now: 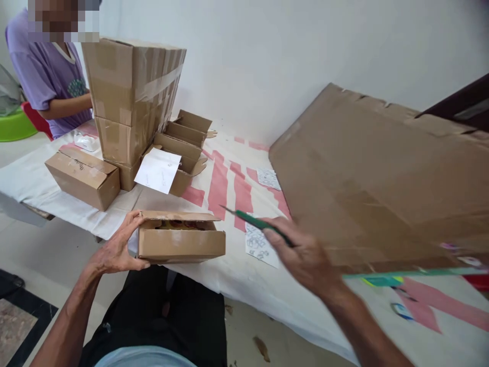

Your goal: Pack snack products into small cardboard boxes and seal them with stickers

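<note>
At the near edge of the tabletop [290,300], a small carton [181,245] lies with its long axis running left to right across the person's front; whether its base is fully supported cannot be told. The left hand [120,244] is the nearer: its fingers grip the carton's left end, thumb low at the front corner, the others over the upper edge. The top flap stands slightly raised, leaving a long gap. To the right, apart from the carton, the fingers of the right hand [300,252] are closed around a green-handled knife [263,227]; its blade points leftward, the tip appearing just above the flap's right end. Farther off stand opened cartons [183,145], a tall carton stack [112,84] and, beyond it, a co-worker in a purple shirt [28,43].
</note>
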The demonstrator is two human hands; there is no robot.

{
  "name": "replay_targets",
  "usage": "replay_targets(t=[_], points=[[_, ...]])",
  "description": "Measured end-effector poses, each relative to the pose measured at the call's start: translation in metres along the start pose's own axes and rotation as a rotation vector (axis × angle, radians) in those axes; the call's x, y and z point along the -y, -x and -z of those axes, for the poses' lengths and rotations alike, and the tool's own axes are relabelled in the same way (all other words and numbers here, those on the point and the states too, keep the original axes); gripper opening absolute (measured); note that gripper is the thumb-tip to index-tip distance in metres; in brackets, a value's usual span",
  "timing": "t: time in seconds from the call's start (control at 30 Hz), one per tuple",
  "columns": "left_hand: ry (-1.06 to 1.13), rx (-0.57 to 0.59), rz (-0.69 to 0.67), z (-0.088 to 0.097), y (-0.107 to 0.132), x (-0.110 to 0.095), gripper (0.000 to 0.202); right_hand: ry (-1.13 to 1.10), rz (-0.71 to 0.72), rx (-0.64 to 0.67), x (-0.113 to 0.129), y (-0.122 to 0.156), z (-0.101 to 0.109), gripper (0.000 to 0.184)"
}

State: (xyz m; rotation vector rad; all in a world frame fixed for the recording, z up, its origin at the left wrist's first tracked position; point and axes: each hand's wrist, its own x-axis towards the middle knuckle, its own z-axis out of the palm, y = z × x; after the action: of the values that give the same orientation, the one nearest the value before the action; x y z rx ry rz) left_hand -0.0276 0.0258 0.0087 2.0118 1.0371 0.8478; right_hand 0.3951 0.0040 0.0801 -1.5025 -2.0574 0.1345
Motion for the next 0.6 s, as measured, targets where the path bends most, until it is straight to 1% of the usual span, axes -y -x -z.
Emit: replay_targets(t=[0.07, 0.13, 0.17, 0.2, 0.23, 0.27, 0.3, 0.33, 0.4, 0.47, 0.53, 0.6], points=[[0.003, 0.028, 0.049, 0.003, -0.002, -0.001, 0.102, 0.029, -0.092, -0.049, -0.026, 0.034, -0.043, 0.036], [0.013, 0.032, 0.087, 0.006, -0.003, -0.003, 0.102, 0.058, -0.127, -0.083, -0.046, 0.064, -0.086, 0.037], [0.024, 0.031, 0.096, 0.007, -0.004, -0.005, 0.103, 0.066, -0.128, -0.097, -0.051, 0.075, -0.103, 0.036], [0.042, 0.029, 0.099, 0.009, -0.006, -0.007, 0.102, 0.059, -0.106, -0.105, -0.054, 0.082, -0.115, 0.033], [0.066, 0.022, 0.099, 0.011, -0.007, -0.009, 0.099, 0.043, -0.082, -0.122, -0.053, 0.086, -0.122, 0.030], [0.093, 0.009, 0.105, 0.012, -0.009, -0.012, 0.092, 0.016, -0.059, -0.147, -0.050, 0.085, -0.123, 0.027], [0.123, -0.009, 0.118, 0.014, -0.011, -0.015, 0.083, -0.022, -0.041, -0.175, -0.044, 0.080, -0.121, 0.025], [0.153, -0.032, 0.137, 0.015, -0.013, -0.018, 0.074, -0.066, -0.028, -0.204, -0.036, 0.072, -0.114, 0.024], [0.186, -0.070, 0.183, 0.016, -0.017, -0.023, 0.065, -0.158, -0.007, -0.231, -0.015, 0.050, -0.096, 0.027], [0.173, -0.090, 0.205, 0.016, -0.021, -0.025, 0.061, -0.208, 0.051, -0.194, 0.007, 0.027, -0.079, 0.035], [0.129, -0.107, 0.197, 0.016, -0.023, -0.025, 0.057, -0.221, 0.129, -0.137, 0.027, 0.009, -0.067, 0.041], [0.096, -0.115, 0.185, 0.016, -0.023, -0.023, 0.055, -0.219, 0.215, -0.128, 0.044, 0.001, -0.060, 0.035]])
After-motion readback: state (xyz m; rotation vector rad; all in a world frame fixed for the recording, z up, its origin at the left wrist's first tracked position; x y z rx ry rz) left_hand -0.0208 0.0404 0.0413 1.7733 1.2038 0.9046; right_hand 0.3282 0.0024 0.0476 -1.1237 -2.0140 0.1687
